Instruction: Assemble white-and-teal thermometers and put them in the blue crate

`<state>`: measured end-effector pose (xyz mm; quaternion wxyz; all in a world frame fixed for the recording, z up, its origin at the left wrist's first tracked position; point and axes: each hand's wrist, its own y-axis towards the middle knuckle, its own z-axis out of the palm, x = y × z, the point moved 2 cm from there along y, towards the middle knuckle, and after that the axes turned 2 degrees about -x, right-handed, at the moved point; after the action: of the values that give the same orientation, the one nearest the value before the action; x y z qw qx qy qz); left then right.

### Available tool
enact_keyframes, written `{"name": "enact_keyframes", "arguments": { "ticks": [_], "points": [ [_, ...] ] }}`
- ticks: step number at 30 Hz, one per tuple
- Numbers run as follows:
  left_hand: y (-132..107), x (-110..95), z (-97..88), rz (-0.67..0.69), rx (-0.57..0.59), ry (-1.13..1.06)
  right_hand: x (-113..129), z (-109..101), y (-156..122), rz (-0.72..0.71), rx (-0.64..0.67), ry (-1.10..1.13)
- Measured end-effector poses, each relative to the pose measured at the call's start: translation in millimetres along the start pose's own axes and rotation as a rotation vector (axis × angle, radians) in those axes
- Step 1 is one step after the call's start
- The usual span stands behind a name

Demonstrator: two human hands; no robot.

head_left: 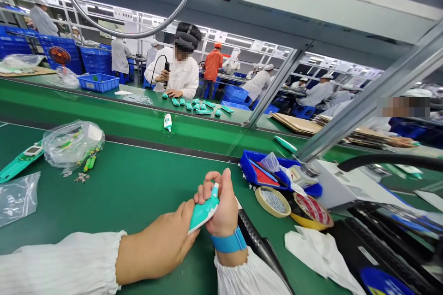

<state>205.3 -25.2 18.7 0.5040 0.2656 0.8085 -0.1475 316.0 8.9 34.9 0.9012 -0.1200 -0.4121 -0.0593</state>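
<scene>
A teal-and-white ear thermometer point(203, 214) is held tilted between both my hands above the green bench, its narrow white probe tip pointing up. My left hand point(166, 237) wraps around its lower end from the left. My right hand point(223, 207), with a blue strap at the wrist, is closed around its upper part, the thumb pointing up. The palms and fingers hide part of the casing. Under my right forearm lies a black tool point(254, 235), partly covered.
At left lie a bag of green parts point(74, 143), small metal pieces point(82, 177) and a teal casing point(20, 163). To the right are a blue tray point(252, 170), a ring of screws point(272, 202) and a white cloth point(318, 251). Across the belt point(131, 129), a co-worker point(180, 71) holds a driver.
</scene>
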Motion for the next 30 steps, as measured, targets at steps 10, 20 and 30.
{"name": "enact_keyframes", "arguments": {
  "ticks": [10, 20, 30],
  "points": [
    [9.9, 8.8, 0.9, -0.156, 0.138, -0.234, -8.4, -9.0, 13.0, 0.125, -0.042, -0.026],
    [14.3, 3.3, -4.6, -0.399, 0.064, -0.713, -12.2, -9.1, 0.3, 0.252, 0.058, -0.277],
    [15.3, 12.1, -3.0, -0.259, 0.019, -0.512, -16.4, -5.1, -8.0, 0.225, 0.090, -0.425]
  ]
}}
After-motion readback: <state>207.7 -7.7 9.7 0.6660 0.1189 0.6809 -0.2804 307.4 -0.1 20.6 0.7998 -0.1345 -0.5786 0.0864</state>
